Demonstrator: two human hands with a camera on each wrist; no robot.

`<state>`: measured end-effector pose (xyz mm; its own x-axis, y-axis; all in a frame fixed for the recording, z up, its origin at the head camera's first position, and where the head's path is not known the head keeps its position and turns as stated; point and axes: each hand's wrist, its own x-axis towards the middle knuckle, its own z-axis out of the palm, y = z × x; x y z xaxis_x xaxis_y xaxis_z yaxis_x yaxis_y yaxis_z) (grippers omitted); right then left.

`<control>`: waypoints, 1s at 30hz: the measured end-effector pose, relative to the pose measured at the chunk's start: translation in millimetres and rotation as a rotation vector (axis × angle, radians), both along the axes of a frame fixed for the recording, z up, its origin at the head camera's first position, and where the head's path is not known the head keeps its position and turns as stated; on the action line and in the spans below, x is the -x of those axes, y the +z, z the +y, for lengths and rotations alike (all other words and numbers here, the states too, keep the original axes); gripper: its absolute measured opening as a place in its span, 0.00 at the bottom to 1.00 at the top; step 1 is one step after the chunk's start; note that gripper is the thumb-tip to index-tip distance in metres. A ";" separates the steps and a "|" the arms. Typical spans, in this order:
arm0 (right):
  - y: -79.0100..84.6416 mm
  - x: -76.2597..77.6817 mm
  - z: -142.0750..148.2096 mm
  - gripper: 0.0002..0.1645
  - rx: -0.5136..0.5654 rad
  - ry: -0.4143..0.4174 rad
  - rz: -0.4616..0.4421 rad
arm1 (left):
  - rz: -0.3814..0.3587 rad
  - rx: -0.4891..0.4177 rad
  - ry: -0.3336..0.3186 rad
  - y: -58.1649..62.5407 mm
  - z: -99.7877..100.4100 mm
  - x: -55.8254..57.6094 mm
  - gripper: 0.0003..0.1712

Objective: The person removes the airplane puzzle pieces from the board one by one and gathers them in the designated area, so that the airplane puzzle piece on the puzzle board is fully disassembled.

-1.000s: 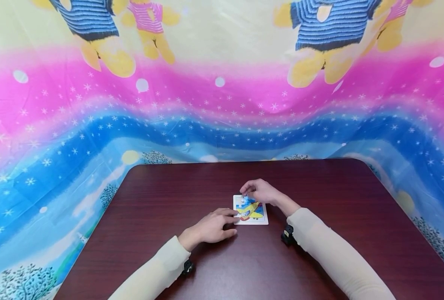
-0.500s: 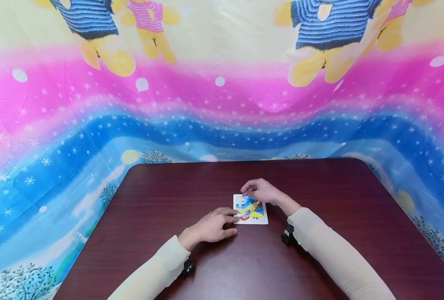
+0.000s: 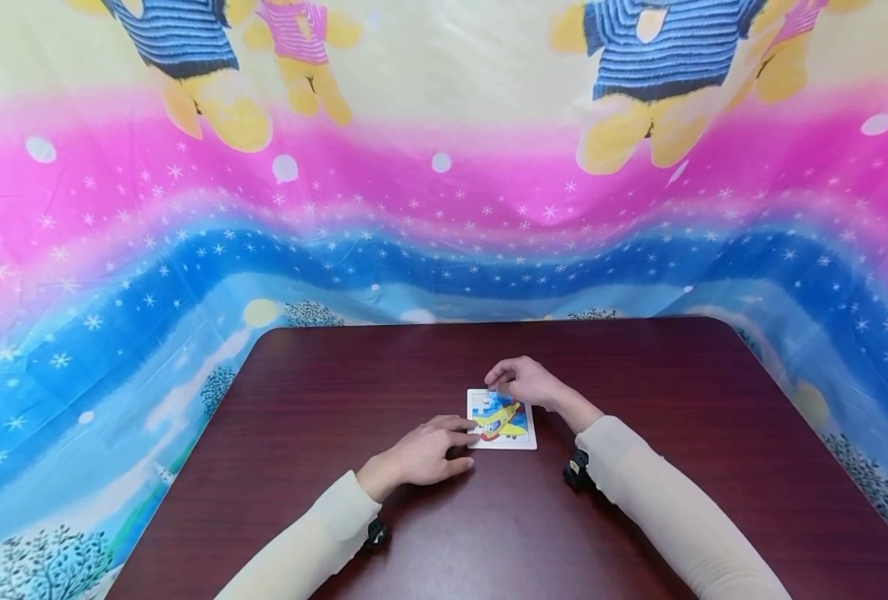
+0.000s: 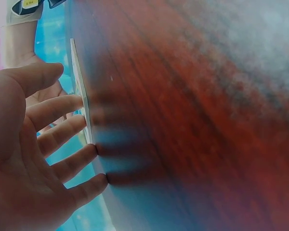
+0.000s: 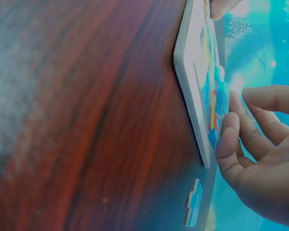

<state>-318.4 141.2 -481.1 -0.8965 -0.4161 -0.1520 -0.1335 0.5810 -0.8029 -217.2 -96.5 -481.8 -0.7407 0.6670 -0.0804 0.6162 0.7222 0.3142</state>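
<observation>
A small jigsaw puzzle (image 3: 500,429) with a yellow aeroplane on blue lies in a white-edged tray (image 3: 531,443) near the middle of the table. My left hand (image 3: 431,451) spreads its fingers at the tray's left side, some fingertips resting on it. Over the far edge, my right hand (image 3: 526,382) bends its fingers down. The right wrist view has its thumb and fingertips at a blue puzzle piece (image 5: 222,94) standing slightly proud of the others; they appear to pinch its edge, though the contact is partly hidden.
Beyond the tray, a loose blue puzzle piece (image 5: 194,204) lies on the table, seen in the right wrist view. The dark red-brown table (image 3: 339,375) has a printed curtain (image 3: 444,208) behind and at both sides.
My right hand's fingertips have shifted slightly to the right along the tray's far edge. My left hand stays where it was.
</observation>
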 end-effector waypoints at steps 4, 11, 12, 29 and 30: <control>-1.6 1.3 0.5 0.12 -0.005 -0.007 -0.001 | 0.005 -0.008 -0.001 -0.7 -0.1 0.2 0.27; 0.5 -0.1 -0.3 0.11 -0.013 -0.032 0.002 | -0.003 -0.001 0.007 0.2 -0.1 -0.3 0.26; 1.0 -0.5 -0.4 0.11 -0.013 -0.036 0.001 | -0.004 -0.002 0.007 0.1 -0.1 -0.2 0.26; 1.4 0.8 2.1 0.10 0.008 -0.082 -0.045 | -0.001 -0.011 0.004 -1.3 -0.6 0.4 0.27; 1.9 0.6 1.9 0.11 0.007 -0.085 -0.048 | 0.000 -0.012 0.004 -1.2 -0.5 0.4 0.27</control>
<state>-319.1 143.1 -479.1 -0.9205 -0.3396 -0.1932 -0.0448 0.5831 -0.8112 -217.5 -97.0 -482.9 -0.7434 0.6650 -0.0722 0.6135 0.7208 0.3226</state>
